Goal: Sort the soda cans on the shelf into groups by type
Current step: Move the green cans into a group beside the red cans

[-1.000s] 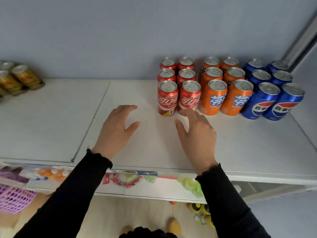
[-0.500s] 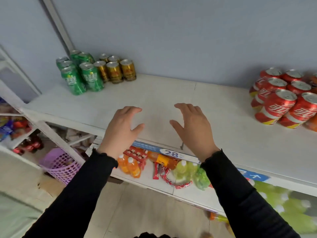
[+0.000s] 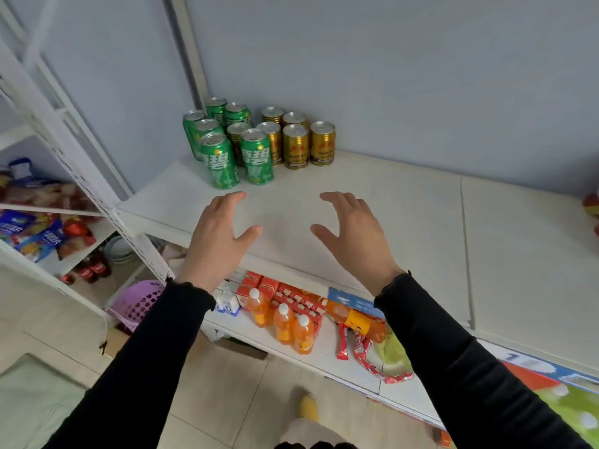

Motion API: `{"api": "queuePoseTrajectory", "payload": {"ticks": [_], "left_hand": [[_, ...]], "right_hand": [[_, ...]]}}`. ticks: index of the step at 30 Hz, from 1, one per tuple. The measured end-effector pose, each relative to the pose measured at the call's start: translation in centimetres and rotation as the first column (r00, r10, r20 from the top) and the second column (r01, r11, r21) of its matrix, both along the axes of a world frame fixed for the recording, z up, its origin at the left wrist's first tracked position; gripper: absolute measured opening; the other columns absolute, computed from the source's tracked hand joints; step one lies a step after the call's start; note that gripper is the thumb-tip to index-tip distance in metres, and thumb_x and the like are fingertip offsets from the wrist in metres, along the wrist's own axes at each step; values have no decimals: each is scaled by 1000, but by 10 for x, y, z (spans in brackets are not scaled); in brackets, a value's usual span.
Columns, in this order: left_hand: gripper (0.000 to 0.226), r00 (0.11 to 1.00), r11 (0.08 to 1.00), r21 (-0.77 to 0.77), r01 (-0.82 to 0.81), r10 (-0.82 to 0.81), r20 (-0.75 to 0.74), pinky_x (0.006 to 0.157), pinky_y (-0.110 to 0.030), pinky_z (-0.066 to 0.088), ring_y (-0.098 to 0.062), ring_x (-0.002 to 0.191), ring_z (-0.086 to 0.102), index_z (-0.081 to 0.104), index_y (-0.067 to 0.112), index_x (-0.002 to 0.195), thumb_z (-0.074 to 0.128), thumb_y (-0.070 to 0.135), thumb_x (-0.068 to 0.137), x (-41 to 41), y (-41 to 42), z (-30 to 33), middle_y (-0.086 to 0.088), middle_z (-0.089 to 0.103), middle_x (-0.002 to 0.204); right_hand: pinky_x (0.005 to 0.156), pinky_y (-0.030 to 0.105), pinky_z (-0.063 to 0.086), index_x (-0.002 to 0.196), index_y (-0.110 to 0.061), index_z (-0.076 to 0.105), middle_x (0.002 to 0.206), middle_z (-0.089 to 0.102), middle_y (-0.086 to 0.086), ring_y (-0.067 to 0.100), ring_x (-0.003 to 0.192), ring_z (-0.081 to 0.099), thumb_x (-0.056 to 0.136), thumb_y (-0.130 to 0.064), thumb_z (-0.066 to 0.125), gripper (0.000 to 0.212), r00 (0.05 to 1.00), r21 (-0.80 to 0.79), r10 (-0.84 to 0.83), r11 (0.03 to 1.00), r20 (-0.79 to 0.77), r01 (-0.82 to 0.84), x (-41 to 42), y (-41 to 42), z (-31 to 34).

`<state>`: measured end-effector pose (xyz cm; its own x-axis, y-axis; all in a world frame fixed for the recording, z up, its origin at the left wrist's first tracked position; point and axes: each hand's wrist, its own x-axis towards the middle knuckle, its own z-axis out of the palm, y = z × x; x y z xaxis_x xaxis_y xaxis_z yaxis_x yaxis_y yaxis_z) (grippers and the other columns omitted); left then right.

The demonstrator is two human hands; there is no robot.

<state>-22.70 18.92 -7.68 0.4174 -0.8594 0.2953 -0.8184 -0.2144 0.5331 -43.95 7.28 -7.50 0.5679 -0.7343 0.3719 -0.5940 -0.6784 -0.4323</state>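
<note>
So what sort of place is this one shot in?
Most likely a small shop or a mock-up of one. White metal shelving holds green soda cans and gold cans in neat blocks; the shelf below carries orange drink bottles behind a price label strip, and snack packets fill a neighbouring rack.

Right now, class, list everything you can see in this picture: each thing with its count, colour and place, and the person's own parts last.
green cans: about seven, green, back left corner of the top shelf
gold cans: about six, gold, right beside the green ones
top shelf: one, white, against the wall
red cans: barely in view, red, far right edge
orange bottles: three upright and one lying, orange, lower shelf
red boxes: several, red, lower shelf
basket: one, purple, floor at left
left hand: open, over the shelf
right hand: open, over the shelf
</note>
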Motion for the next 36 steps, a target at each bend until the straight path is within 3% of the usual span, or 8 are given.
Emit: {"api": "queuePoseTrajectory", "payload": {"ticks": [7,11,16,21,26,33,36], "left_hand": [[82,992,995,-41,-88,84,-93,109,-37,39,-19,131,46,25,25,153,75,28,88,90,-41,-4,-4,45,144],[94,986,993,-48,-105,98,-137,106,-38,42,-20,129,47,19,27,155,80,28,83,126,-68,-2,-9,44,146],[102,979,997,-68,-30,15,-202,108,-46,45,-18,128,50,18,33,154,85,32,77,152,-95,-8,0,41,152],[104,961,989,-140,46,-82,-264,107,-43,48,-15,128,52,17,41,152,86,29,76,162,-107,-15,11,42,152],[95,954,979,-186,83,-132,-269,97,-47,54,-17,122,55,26,43,147,87,30,75,169,-110,-16,13,47,145],[95,936,956,-211,205,-255,-244,95,-38,57,-14,122,57,29,41,146,89,29,73,147,-122,-8,11,49,145],[96,904,931,-226,286,-341,-260,99,-42,54,-14,128,54,29,40,147,89,30,72,119,-140,-2,13,46,147]], "right_hand": [[93,34,48,145,-19,42,134,56,2,22,116,54,92,-38,67,62,996,101,19,995,87,-28,94,-52,-13],[98,38,48,146,-16,38,141,52,3,24,122,54,88,-36,72,70,989,183,19,982,149,-47,139,-77,-22],[103,40,47,149,-15,32,147,46,4,23,130,50,81,-36,80,86,966,300,-44,953,257,-37,182,-96,-28],[101,37,48,144,-13,36,140,49,5,20,128,49,76,-38,83,87,939,327,-114,945,324,2,211,-102,-31],[91,36,53,131,-20,43,127,60,-2,17,114,59,74,-36,84,73,910,378,-182,925,372,31,219,-100,-31],[78,11,42,132,-25,47,116,59,-17,-1,100,54,76,-35,84,68,872,407,-274,908,405,96,179,-90,-18],[82,20,48,130,-27,48,115,62,-19,2,101,59,75,-35,84,66,848,408,-341,898,406,166,137,-90,-13]]}}
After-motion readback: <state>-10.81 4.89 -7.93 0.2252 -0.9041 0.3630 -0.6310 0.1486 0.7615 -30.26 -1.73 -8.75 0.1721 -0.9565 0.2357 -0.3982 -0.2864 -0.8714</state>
